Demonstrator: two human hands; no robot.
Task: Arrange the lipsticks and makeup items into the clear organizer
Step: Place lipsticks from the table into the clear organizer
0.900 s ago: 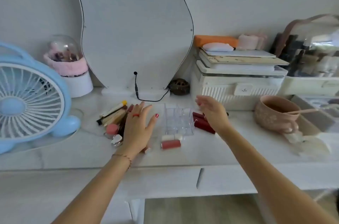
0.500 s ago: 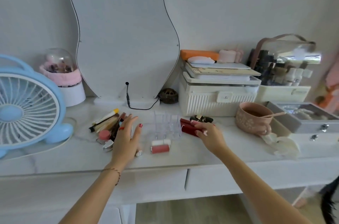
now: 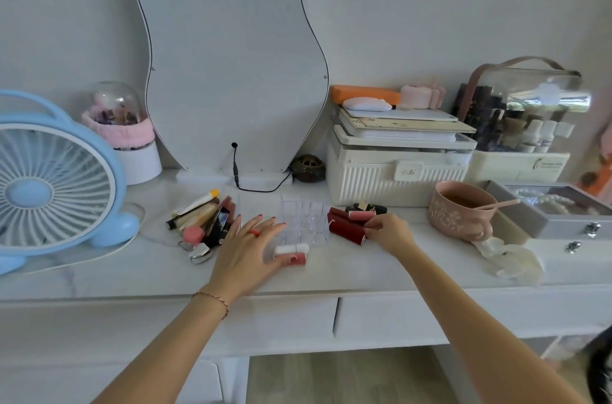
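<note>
Nearest the white marble-look tabletop's (image 3: 331,274) front edge lies a short pink lipstick tube (image 3: 297,259), its long axis running left to right, with a small white capsule-shaped tube (image 3: 291,249) parallel just behind it. The left hand (image 3: 246,253) lies palm down with fingers spread and straight; its thumb tip touches the pink tube and it grips nothing. Just beyond its fingertips stands the clear plastic organizer (image 3: 303,221), upright, a grid of empty open-topped cells. Left of that hand sits a heap of mixed makeup sticks and small jars (image 3: 202,221), most sticks pointing away to the right.

The right hand (image 3: 389,233) reaches in from the right, knuckles up, fingers curled, pinching the near end of a dark red lipstick tube (image 3: 346,229). That tube lies flat right of the organizer, angled from far-left to near-right. Behind the pinch rests a smaller pink tube (image 3: 361,215) and a black tube (image 3: 366,207).
</note>
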